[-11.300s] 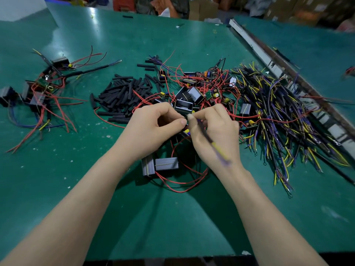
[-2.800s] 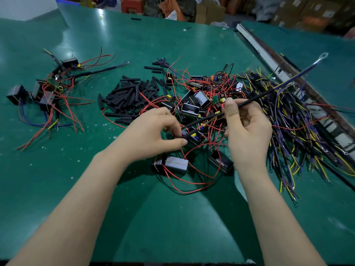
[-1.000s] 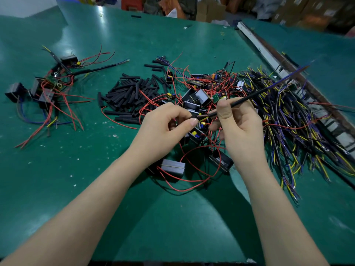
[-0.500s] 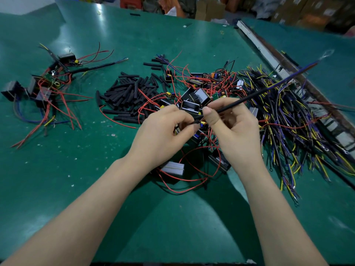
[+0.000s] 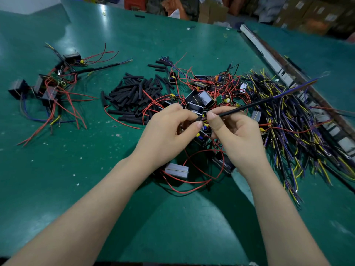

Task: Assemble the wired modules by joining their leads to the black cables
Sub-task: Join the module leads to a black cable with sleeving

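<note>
right hand (image 5: 236, 135) pinches black cable (image 5: 249, 106); left hand (image 5: 169, 131) at its near end

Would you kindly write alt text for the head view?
Two bare hands meet over a green table: the right hand pinches a black cable, the left hand its near end, amid red-wired modules and black tubing pieces.

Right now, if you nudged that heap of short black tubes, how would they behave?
The black tubes look round and lie loose, so they would probably roll and scatter rather than slide together. They seem small and hollow, so likely very light. Red wires cross the heap's right edge and might snag a few.
</note>
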